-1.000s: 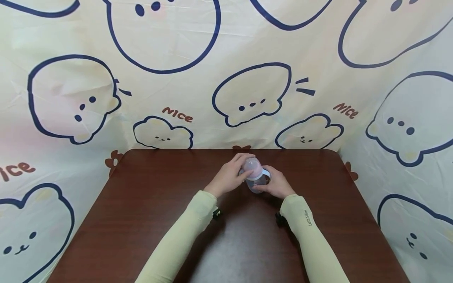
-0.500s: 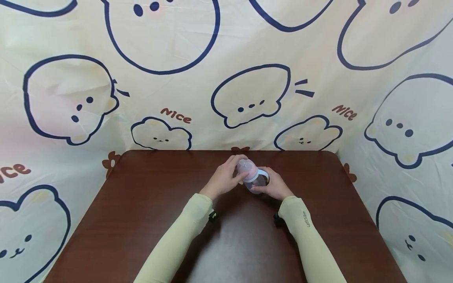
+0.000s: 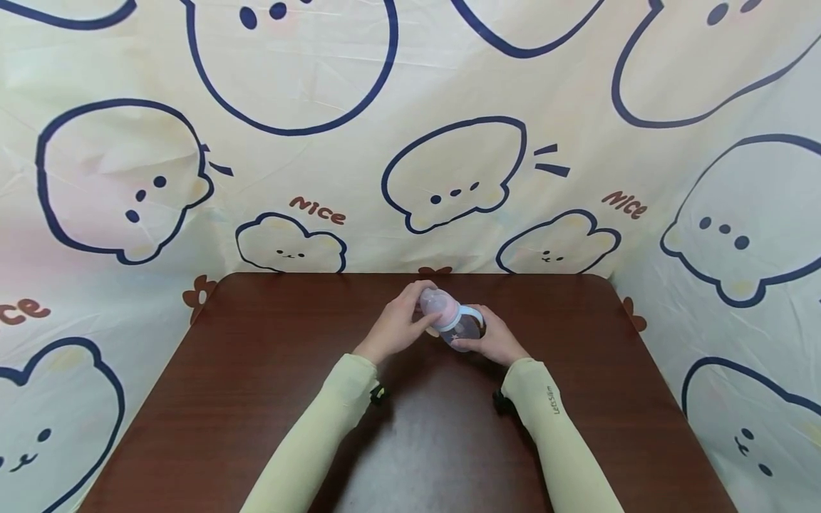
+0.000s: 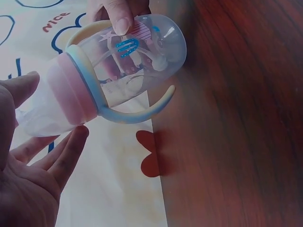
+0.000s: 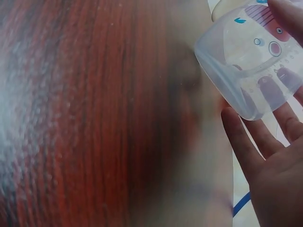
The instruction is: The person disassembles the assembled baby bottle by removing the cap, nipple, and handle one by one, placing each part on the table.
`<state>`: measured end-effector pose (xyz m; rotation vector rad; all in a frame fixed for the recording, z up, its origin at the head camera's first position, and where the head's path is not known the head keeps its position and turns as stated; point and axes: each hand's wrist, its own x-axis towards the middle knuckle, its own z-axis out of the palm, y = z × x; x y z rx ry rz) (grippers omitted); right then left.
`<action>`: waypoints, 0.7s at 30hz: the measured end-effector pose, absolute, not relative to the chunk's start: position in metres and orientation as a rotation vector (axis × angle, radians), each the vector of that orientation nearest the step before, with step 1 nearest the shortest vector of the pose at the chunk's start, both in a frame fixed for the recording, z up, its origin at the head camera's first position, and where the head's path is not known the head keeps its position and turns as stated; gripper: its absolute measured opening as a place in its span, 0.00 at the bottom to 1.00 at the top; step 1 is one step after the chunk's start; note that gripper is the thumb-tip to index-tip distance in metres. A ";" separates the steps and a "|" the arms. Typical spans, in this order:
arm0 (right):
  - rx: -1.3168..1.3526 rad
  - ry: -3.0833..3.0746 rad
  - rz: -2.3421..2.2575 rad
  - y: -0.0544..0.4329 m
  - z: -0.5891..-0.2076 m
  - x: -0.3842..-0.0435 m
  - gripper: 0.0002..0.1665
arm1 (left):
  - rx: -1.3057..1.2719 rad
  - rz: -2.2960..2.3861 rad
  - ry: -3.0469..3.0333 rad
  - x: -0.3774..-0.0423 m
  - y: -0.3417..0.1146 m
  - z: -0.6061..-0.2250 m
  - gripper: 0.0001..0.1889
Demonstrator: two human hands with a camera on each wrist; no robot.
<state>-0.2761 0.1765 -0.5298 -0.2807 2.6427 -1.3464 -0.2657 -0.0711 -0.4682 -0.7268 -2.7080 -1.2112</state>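
Above a dark tabletop [image 3: 256,399], the right hand [image 3: 494,340] grips a clear, light, smooth plastic baby bottle [image 3: 452,322]; the left hand [image 3: 396,326] clasps its cap; side handles offer firmer hold

Baby bottle [image 3: 457,324] body is clear glossy plastic w/ printed blue & red marks; its cap [image 4: 45,111] is frosted, semi-matt translucent plastic. Collar [image 4: 75,92] looks smooth pink plastic, handles [image 4: 142,111] pale blue-cream plastic w/ soft sheen. Table [image 3: 256,399] is dark red-brown wood-grain, polished, reflecting light near the front edge. Backdrop [image 3: 410,128] is thin cream cloth, matt, lightly creased, cartoon print. Sleeves [image 3: 321,434] are pale yellow-green stretch fabric, smooth & matt
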 end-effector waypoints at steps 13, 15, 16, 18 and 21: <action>-0.294 2.614 -1.375 0.176 -0.537 -0.277 0.51 | -0.751 -1.283 -2.733 -0.265 -0.085 -0.478 0.31; -0.295 2.612 -1.378 0.176 -0.536 -0.277 0.50 | -0.762 -1.302 -2.733 -0.266 -0.087 -0.479 0.30; -0.292 2.612 -1.378 0.176 -0.536 -0.277 0.50 | -0.767 -1.308 -2.737 -0.266 -0.087 -0.479 0.30; -0.297 2.611 -1.375 0.176 -0.535 -0.277 0.50 | -0.778 -1.307 -2.746 -0.267 -0.089 -0.479 0.31; -0.303 2.611 -1.365 0.176 -0.535 -0.277 0.49 | -0.806 -1.243 -2.780 -0.267 -0.090 -0.479 0.35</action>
